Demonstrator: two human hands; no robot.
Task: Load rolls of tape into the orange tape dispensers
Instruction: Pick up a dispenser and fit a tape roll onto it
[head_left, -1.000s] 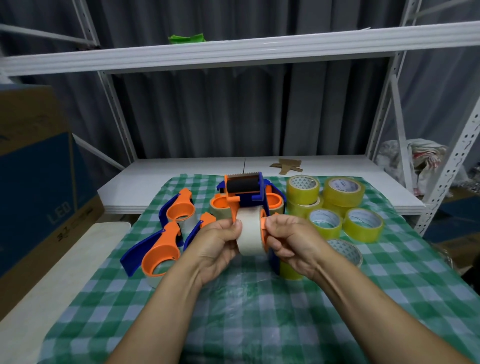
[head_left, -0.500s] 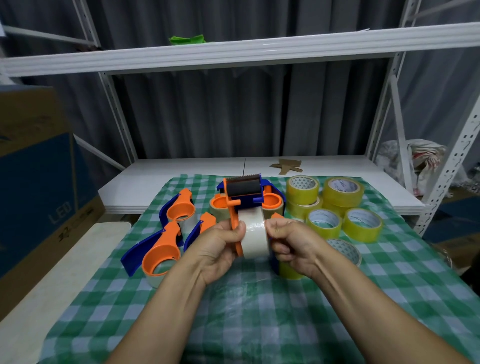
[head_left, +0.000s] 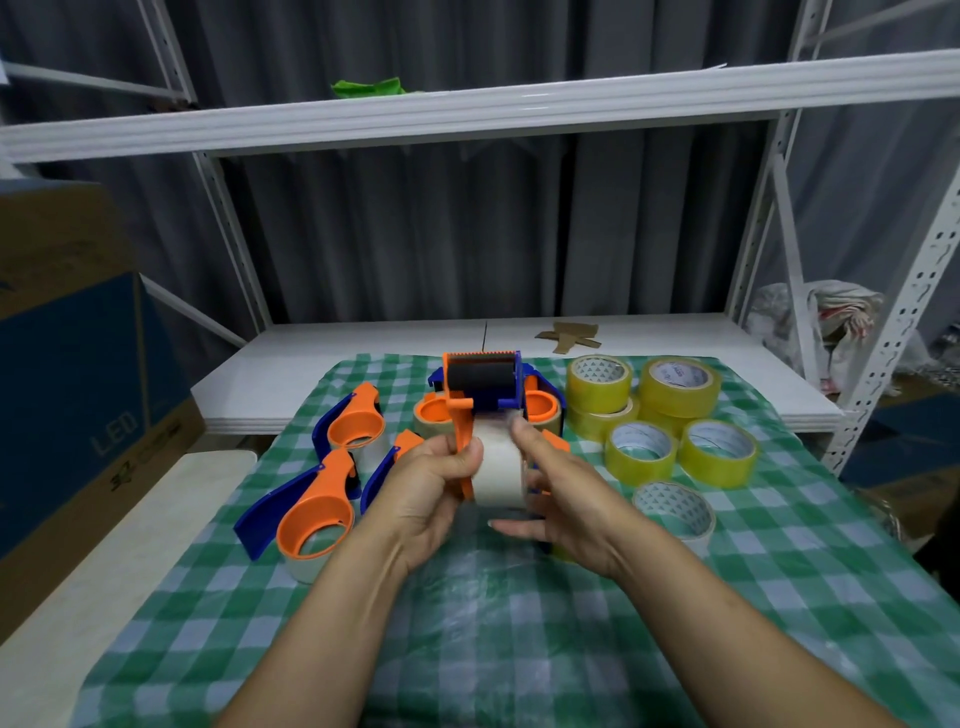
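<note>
Above the near half of the checked surface (head_left: 519, 649), both hands meet around one tape dispenser (head_left: 480, 387). It is held up off the cloth, with its black roller and toothed edge pointing away from me. On my feed the left hand (head_left: 428, 486) has thumb and fingers curled round the dispenser's orange side plate in a firm grip. The right hand (head_left: 569, 501) wraps the pale tape roll (head_left: 498, 467) seated in the frame. One digit lies on top of the roll near the roller and one fingertip pokes out beneath. Its other fingers are hidden behind the roll, so I cannot say what they touch. That hand also covers the dispenser's right side and handle. The spot where roll meets roller is slightly blurred, and I cannot tell whether a free end of tape reaches the roller.

Left of the hands lie three loaded dispensers (head_left: 314, 512) with blue handles and orange hubs, the innermost partly masked by the left hand. Behind the held dispenser, two more orange hubs (head_left: 434, 413) peep out on either side, mostly blocked. To the right sit yellow rolls (head_left: 678, 384), some stacked in twos, and a paler roll (head_left: 672, 512) lies flat just beside the right forearm. A sliver of yellow shows under the right hand, but I cannot make out what it is.

Farther back, a cardboard scrap (head_left: 571, 335) rests on the white shelf board. At the left, a cardboard box (head_left: 78, 364) is cut off by the frame edge.
</note>
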